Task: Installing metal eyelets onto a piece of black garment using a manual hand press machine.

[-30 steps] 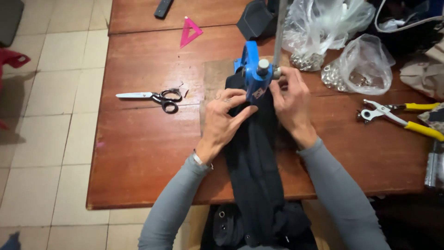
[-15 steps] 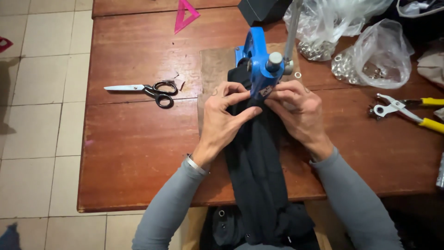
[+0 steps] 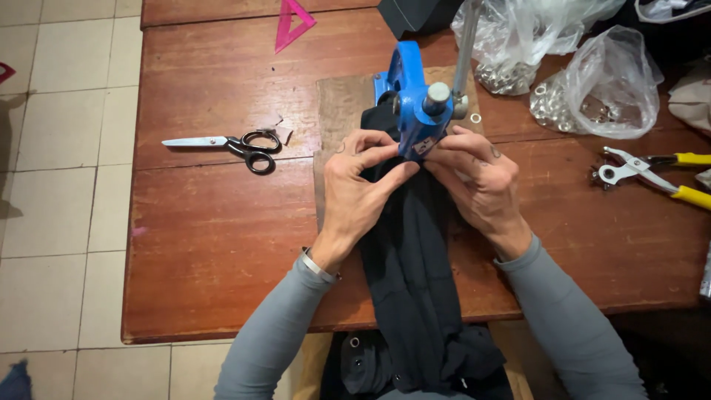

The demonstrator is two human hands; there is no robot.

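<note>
Gripping: both hands pinch a long strip of black fabric (image 3: 411, 252) right under the head of a blue metal hand press (image 3: 412, 104).
Left hand: the left hand (image 3: 357, 189) lies on the fabric's left edge, fingers closed on the cloth, forefinger stretched toward the press head.
Right hand: the right hand (image 3: 478, 181) clasps the fabric's right edge, fingertips touching the blue press just beside the left forefinger.
Fabric: it runs from the press down the middle of the table and over the near edge — its lower end hangs bunched below.
Press: it stands on a worn wooden board (image 3: 342, 104), with its grey lever rising upward.
Table: a reddish-brown wooden table (image 3: 215, 244) bears everything.
Left side: black-handled steel scissors (image 3: 229, 144) lie well apart from the left hand; a pink plastic triangle (image 3: 295, 21) sits near the far edge.
Right side: clear plastic bags of metal eyelets (image 3: 600, 89) and yellow-handled pliers (image 3: 652, 174) — both apart from the right hand.
</note>
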